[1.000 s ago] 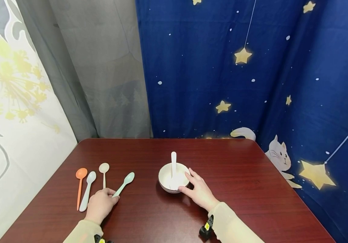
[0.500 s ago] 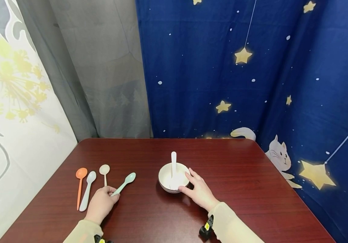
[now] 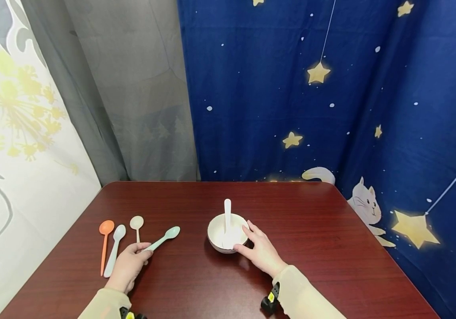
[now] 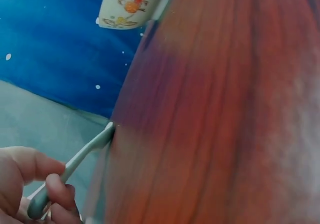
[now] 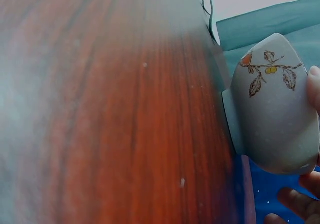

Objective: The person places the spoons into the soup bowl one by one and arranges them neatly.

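Observation:
My left hand (image 3: pixel 127 267) pinches the handle of a mint-green spoon (image 3: pixel 166 237) between thumb and fingers. The spoon's bowl end points to the right, and in the left wrist view the pinched spoon (image 4: pixel 80 156) appears tilted near the table edge. A white bowl (image 3: pixel 214 244) stands upright on the table, with a white spoon (image 3: pixel 227 210) leaning in it, handle up. My right hand (image 3: pixel 263 252) holds the bowl's right side, thumb at the near rim and fingers farther round. A leaf-and-berry pattern marks the bowl's outside (image 5: pixel 275 119) in the right wrist view.
Left of my left hand lie an orange spoon (image 3: pixel 105 246), a pale blue spoon (image 3: pixel 115 251) and a cream spoon (image 3: pixel 137 223), whose handle end is partly hidden by that hand. The dark red table (image 3: pixel 311 221) ends at curtains (image 3: pixel 260 110) behind.
My left hand has shifted slightly and turned, its thumb now higher on the mint-green spoon. That spoon has moved a little right and lies flatter. The right hand and bowl have stayed put.

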Demonstrator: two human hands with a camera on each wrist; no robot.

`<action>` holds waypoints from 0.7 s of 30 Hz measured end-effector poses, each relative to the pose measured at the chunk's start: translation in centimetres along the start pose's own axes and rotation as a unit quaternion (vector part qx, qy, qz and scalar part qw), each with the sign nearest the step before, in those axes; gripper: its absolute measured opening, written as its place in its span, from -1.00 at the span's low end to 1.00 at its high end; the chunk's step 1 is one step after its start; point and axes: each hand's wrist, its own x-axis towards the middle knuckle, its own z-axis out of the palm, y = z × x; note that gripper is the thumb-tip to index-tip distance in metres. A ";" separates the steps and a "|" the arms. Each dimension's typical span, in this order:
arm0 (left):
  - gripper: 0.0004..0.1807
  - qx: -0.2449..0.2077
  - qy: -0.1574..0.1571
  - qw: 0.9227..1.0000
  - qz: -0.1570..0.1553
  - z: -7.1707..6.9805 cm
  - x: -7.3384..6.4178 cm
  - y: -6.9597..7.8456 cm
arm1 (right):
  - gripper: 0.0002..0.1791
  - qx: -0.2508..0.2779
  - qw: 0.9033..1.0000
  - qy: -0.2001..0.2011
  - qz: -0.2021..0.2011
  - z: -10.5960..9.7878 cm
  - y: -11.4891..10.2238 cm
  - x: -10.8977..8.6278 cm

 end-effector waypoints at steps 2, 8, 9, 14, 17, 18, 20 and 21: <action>-0.56 -0.034 0.006 0.999 -0.006 -0.1 0.1 0.1 | -0.14 0.001 1.000 0.000 0.002 0.0 0.0 0.0; -0.45 -0.155 0.037 0.987 -0.036 -0.3 0.1 0.7 | -0.14 0.002 1.000 0.000 0.004 0.1 0.0 0.0; -0.44 -0.174 0.043 0.983 -0.038 -0.3 0.1 0.8 | -0.14 0.002 1.000 0.000 0.003 0.1 0.0 0.0; -0.40 -0.260 0.065 0.963 -0.030 0.0 0.0 1.3 | -0.13 0.000 1.000 0.000 0.001 0.0 0.0 0.0; -0.51 -0.297 0.075 0.952 -0.027 0.1 0.2 1.6 | -0.14 -0.001 1.000 0.001 0.000 0.0 -0.1 0.0; -0.56 -0.306 0.079 0.948 -0.028 0.2 0.2 1.7 | -0.14 0.000 1.000 0.001 -0.001 0.0 -0.1 -0.1; -0.67 -0.319 0.081 0.944 -0.029 0.2 0.3 1.9 | -0.14 0.000 1.000 0.001 -0.002 0.0 -0.1 -0.1; -0.71 -0.328 0.078 0.941 -0.031 0.2 0.3 2.0 | -0.14 0.000 1.000 0.002 -0.002 0.0 -0.2 -0.1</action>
